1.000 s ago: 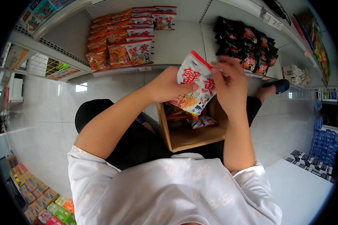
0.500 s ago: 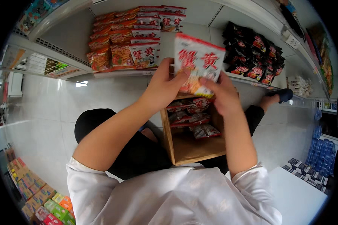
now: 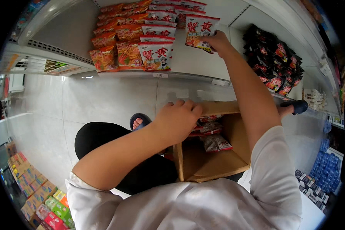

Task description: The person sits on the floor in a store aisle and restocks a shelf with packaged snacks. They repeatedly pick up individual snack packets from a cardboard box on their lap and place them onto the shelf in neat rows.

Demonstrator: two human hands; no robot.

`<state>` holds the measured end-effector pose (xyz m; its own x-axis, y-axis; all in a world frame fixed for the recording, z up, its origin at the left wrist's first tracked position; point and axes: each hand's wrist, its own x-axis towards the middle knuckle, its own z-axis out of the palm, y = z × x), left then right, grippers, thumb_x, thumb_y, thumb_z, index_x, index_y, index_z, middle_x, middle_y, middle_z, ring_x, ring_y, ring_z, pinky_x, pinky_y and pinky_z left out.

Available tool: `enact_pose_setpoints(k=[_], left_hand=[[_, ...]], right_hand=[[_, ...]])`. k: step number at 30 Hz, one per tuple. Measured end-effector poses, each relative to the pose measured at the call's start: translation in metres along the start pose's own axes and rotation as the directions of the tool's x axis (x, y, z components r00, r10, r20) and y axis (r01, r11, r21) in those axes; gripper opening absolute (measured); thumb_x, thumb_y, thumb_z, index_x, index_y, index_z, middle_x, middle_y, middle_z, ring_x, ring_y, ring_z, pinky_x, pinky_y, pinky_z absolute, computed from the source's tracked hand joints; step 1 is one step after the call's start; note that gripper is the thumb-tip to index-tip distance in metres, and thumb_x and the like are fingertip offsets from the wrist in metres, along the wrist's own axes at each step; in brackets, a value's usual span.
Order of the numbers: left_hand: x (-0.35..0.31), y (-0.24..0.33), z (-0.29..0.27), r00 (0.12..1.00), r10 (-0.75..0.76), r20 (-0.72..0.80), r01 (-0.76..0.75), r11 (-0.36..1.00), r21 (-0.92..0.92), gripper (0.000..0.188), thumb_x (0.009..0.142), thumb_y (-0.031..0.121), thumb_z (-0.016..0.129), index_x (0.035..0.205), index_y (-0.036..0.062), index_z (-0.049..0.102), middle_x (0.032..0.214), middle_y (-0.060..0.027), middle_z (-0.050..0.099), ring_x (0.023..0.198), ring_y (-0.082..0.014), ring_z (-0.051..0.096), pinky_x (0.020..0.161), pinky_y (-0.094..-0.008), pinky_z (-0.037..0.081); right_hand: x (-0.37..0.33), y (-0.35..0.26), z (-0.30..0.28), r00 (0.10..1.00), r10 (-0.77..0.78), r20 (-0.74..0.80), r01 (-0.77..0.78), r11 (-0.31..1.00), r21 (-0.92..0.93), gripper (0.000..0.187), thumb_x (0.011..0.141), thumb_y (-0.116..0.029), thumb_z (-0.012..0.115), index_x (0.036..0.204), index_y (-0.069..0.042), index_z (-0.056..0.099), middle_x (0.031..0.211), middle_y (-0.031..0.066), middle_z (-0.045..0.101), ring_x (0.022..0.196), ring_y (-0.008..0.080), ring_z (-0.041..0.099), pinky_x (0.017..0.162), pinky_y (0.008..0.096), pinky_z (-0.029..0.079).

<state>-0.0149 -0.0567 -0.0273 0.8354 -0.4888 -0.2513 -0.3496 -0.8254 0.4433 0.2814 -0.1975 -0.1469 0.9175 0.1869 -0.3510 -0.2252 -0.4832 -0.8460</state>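
My right hand pinches the lower right corner of a white and red snack packet, held upright over the shelf beside the rows. My left hand is closed over the far left edge of an open cardboard box between my legs. Several more snack packets lie at the far end of the box, partly hidden by that hand and the box's flap. On the shelf, white and red packets stand in rows alongside orange packets.
Black snack packets are piled at the right of the shelf, with small white packets beyond. Coloured cartons stand at lower left. Blue bottles stand at far right. My knee is left of the box.
Both hands held the packet before. My left hand has let go and moved down to the box edge, while my right hand has carried the packet up over the shelf.
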Motion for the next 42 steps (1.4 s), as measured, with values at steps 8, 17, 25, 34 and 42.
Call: enact_pose_setpoints(k=[8,17,25,34,42], left_hand=[[0.005,-0.016,-0.002,1.0,0.016,0.005,-0.016,0.999,-0.035,0.035,0.085,0.014,0.059,0.119,0.0059,0.056,0.104,-0.0134,0.066,0.097,-0.0318,0.067,0.083,-0.043,0.053],[0.005,-0.025,-0.002,0.999,-0.012,-0.034,0.009,0.996,-0.094,0.033,0.085,0.016,0.059,0.117,0.007,0.058,0.102,-0.013,0.066,0.097,-0.0303,0.067,0.081,-0.0422,0.053],[0.009,-0.022,0.0,0.999,0.036,-0.004,-0.036,0.998,-0.058,0.027,0.086,0.015,0.058,0.113,0.0091,0.059,0.099,-0.012,0.068,0.094,-0.0296,0.069,0.078,-0.0416,0.054],[0.013,-0.015,-0.007,0.994,0.035,0.108,-0.04,0.998,0.046,0.033,0.084,0.01,0.06,0.117,0.0081,0.058,0.098,-0.0142,0.067,0.091,-0.0331,0.069,0.078,-0.0459,0.056],[0.024,-0.019,0.02,0.995,-0.026,0.101,0.04,0.99,-0.135,0.036,0.085,0.008,0.06,0.121,0.0087,0.057,0.104,-0.021,0.068,0.098,-0.0406,0.066,0.082,-0.0494,0.054]], right_hand=[[0.054,0.022,0.046,0.99,-0.133,-0.036,0.126,0.978,-0.165,0.049,0.068,-0.007,0.085,0.112,0.003,0.065,0.108,0.014,0.07,0.091,0.0236,0.068,0.078,0.0354,0.054],[0.064,0.011,0.071,0.972,-0.118,-0.204,-0.008,0.849,-0.528,0.053,0.068,-0.024,0.086,0.108,0.002,0.064,0.103,0.016,0.07,0.091,0.0251,0.068,0.08,0.037,0.054],[0.103,0.065,0.063,0.968,0.004,-0.251,-0.117,0.892,-0.437,0.048,0.075,-0.026,0.082,0.106,0.004,0.063,0.1,0.0144,0.069,0.073,0.0215,0.07,0.07,0.0327,0.057],[-0.07,-0.067,-0.007,0.923,-0.116,0.366,0.209,0.951,-0.226,0.027,0.092,-0.027,0.065,0.098,-0.001,0.064,0.086,0.007,0.065,0.078,0.0155,0.066,0.063,0.0274,0.055],[-0.277,-0.036,-0.069,0.728,-0.084,0.68,-0.051,0.983,0.176,0.024,0.095,-0.025,0.062,0.085,-0.004,0.064,0.076,0.0066,0.068,0.068,0.0154,0.067,0.059,0.0272,0.054]])
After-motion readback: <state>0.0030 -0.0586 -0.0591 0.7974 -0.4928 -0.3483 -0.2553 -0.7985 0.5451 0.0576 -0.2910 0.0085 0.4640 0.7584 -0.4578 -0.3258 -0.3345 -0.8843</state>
